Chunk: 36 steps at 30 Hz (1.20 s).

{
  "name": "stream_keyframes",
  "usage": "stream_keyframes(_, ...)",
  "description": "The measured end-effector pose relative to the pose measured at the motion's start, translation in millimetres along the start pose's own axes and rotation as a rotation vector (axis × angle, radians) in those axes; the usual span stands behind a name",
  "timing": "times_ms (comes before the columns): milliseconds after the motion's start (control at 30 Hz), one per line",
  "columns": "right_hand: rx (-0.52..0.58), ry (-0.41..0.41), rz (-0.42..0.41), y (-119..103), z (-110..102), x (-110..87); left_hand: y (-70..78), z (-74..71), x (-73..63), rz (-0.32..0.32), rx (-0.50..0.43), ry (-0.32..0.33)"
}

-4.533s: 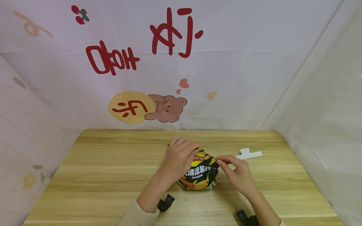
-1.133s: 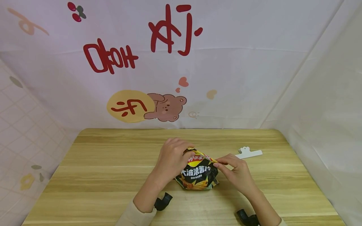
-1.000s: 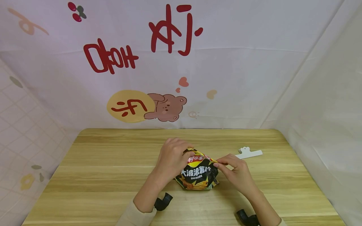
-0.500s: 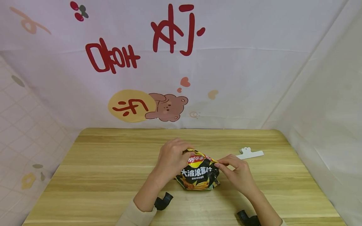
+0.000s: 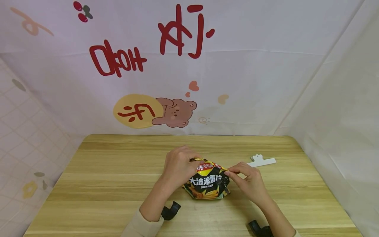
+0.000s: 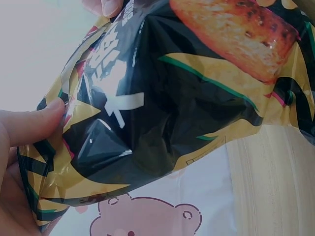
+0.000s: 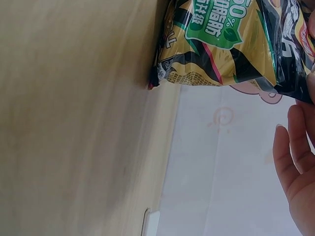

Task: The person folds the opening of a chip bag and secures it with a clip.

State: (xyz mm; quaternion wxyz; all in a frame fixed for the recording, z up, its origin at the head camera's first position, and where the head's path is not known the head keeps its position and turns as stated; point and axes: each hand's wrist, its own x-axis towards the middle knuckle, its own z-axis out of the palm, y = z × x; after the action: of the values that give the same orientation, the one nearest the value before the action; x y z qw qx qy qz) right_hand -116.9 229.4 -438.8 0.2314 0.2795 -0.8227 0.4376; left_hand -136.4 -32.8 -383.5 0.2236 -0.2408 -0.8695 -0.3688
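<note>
A black and yellow potato chip bag [image 5: 205, 186] stands on the table between both hands. Its upper edge is folded over, showing a narrow yellow and red strip along the top. My left hand [image 5: 179, 166] grips the bag's upper left part, thumb on the front; in the left wrist view that thumb [image 6: 34, 120] presses on the foil. At the upper right corner my right hand [image 5: 247, 181] pinches the folded edge between thumb and forefinger. The right wrist view shows the bag's side [image 7: 216, 54] with its lower end close to the tabletop, and other fingers [image 7: 290, 147] held away from the bag.
A white sealing clip [image 5: 262, 161] lies on the table [image 5: 103, 177] behind my right hand. Two black angled pieces [image 5: 171, 211] are near the wrists, one by each forearm. White printed cloth [image 5: 237, 72] encloses the back and sides.
Since the oldest frame, the bag's top edge has been folded down into a strip. My left hand has shifted slightly left. Over the last second the hands have barely moved.
</note>
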Motion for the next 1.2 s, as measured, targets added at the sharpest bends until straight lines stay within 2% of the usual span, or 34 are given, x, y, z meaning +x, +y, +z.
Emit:
stream_keyframes(200,0.003,-0.004,0.012,1.9,0.4,-1.4,-1.0,-0.1,-0.7,-0.004,-0.004,0.012)
stream_keyframes(367,0.008,-0.014,0.027,4.0,-0.3,-2.2,-1.2,-0.5,-0.3,-0.044,-0.022,-0.015)
stream_keyframes(633,0.006,-0.007,0.026,1.7,-1.2,-1.3,-1.0,-0.8,1.1,-0.042,-0.02,-0.036)
stream_keyframes(867,0.01,-0.054,0.078,-0.3,-4.1,-1.4,-2.4,-1.7,1.2,-0.025,-0.017,-0.048)
stream_keyframes(1100,-0.069,-0.103,0.166,-0.4,-12.2,-4.0,-2.9,-1.7,0.1,-0.002,-0.039,-0.048)
stream_keyframes(1200,-0.099,-0.104,0.169,2.8,-18.2,-3.6,-1.7,-2.2,-0.4,-0.014,-0.042,-0.054)
